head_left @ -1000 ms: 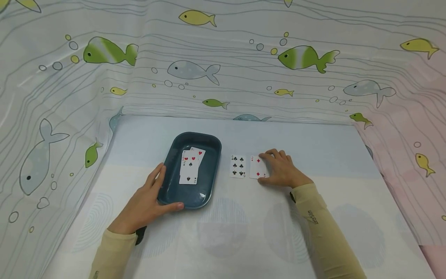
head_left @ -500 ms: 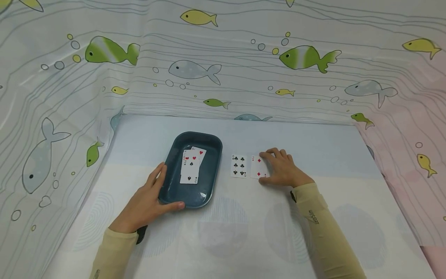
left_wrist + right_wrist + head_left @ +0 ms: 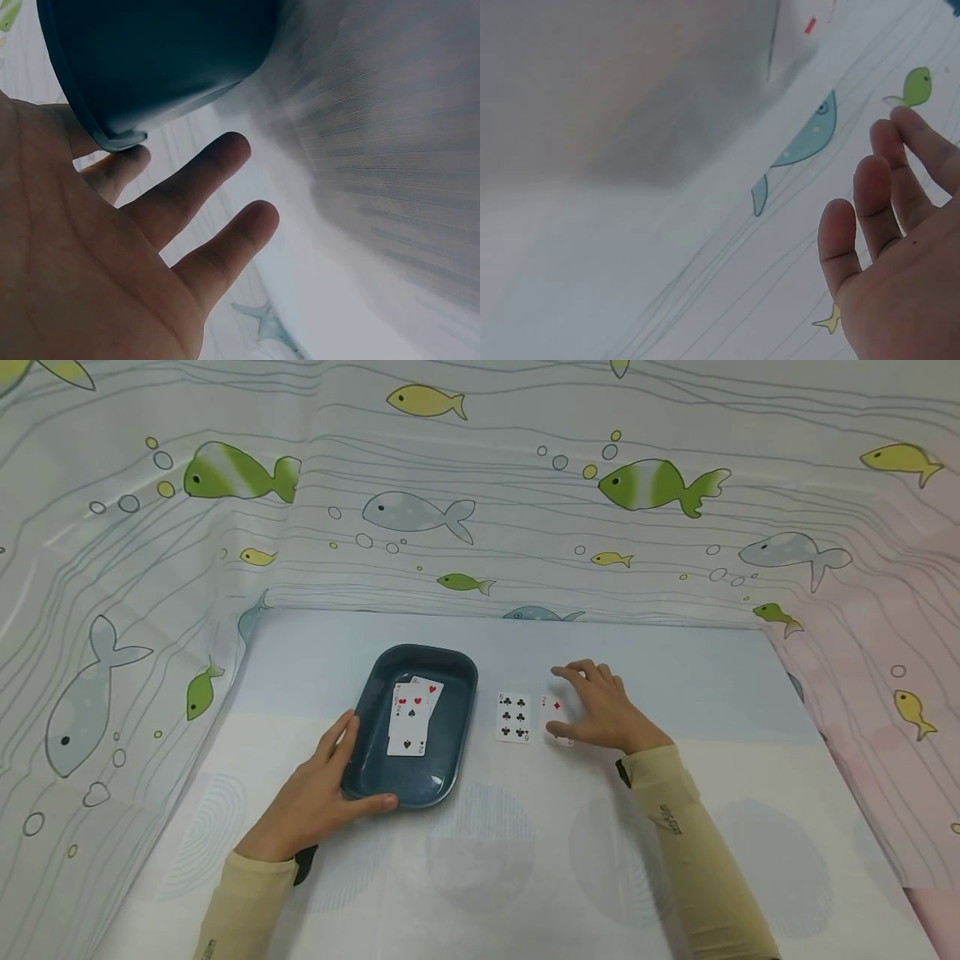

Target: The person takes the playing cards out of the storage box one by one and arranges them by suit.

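A dark teal tray (image 3: 454, 775) stands on the table with a few face-up cards (image 3: 410, 720) overlapping inside it. My left hand (image 3: 328, 783) rests against its near left corner, fingers straight along the side and thumb along the front rim. In the left wrist view the palm (image 3: 112, 247) lies just under the tray (image 3: 165, 60). A six of clubs (image 3: 513, 718) lies right of the tray, and a two of diamonds (image 3: 556, 705) beside it. My right hand (image 3: 596, 710) hovers over the two of diamonds with relaxed fingers and holds nothing. Its fingers (image 3: 889, 202) are spread.
The table (image 3: 525, 860) has a pale cover with faint round prints. A fish-patterned curtain (image 3: 480, 510) closes off the back and left. A pink one (image 3: 885, 693) hangs on the right. The table's right edge runs close to the pink cloth.
My right hand has lifted off the two of diamonds and shifted slightly away from me. The card stays flat. The left hand and the tray have not moved.
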A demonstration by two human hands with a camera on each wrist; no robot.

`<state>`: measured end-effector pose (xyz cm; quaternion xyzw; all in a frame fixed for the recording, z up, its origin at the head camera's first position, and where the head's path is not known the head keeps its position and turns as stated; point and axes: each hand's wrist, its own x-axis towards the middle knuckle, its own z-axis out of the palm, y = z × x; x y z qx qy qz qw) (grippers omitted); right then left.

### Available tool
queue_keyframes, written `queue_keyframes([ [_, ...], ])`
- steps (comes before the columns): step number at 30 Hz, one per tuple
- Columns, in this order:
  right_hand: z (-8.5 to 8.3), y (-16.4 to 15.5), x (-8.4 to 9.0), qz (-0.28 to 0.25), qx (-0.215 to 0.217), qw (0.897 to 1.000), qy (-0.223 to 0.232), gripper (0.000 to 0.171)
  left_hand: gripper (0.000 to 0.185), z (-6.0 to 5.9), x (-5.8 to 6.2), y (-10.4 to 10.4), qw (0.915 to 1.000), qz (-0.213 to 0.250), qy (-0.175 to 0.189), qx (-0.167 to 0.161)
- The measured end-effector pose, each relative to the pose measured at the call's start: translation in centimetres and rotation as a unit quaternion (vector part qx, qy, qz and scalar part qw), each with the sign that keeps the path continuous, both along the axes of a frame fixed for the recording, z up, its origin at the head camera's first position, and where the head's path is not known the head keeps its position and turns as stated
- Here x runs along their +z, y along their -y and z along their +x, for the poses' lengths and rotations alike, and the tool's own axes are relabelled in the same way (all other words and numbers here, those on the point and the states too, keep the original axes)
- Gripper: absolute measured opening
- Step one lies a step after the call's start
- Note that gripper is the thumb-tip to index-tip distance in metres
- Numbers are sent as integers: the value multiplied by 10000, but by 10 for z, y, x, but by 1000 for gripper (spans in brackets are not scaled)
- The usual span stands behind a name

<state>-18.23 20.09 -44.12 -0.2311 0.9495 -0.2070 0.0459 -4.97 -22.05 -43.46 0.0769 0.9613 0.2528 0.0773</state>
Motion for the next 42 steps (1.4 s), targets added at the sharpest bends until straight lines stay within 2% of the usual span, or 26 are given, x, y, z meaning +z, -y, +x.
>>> queue_keyframes([
  [11,-2,24,11,-410,110,9991,-67,89,132,-2,-1,0,10000,-32,39,-9],
  [24,-8,53,25,-371,440,9974,-444,87,132,-3,-1,0,10000,-43,80,42],
  [34,-10,80,32,-457,506,9962,-542,90,135,-4,-5,0,9997,-83,176,116],
  [42,-14,103,37,-220,586,9965,-560,93,134,-3,-2,-1,9997,-75,208,113],
])
